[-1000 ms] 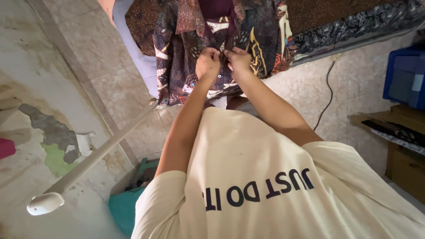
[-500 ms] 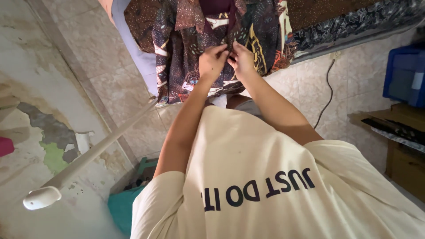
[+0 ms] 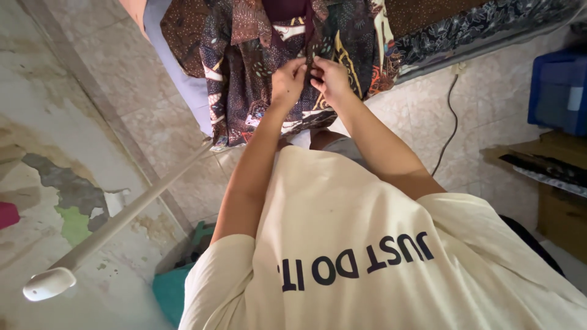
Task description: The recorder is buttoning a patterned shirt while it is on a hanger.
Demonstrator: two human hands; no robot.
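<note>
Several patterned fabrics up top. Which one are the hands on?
The dark batik shirt hanging over the edge; both hands pinch its front. The others lie flat, untouched.

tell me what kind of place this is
Probably a room in a modest home, perhaps a laundry or ironing corner. Both hands, left and right, work at a patterned batik shirt on a padded board; tiled floor, blue plastic crate, peeling wall.

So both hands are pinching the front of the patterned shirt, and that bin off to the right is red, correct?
Not quite: the bin is blue, as the head view shows. Both the left hand and right hand do pinch the front of the patterned shirt.
</note>
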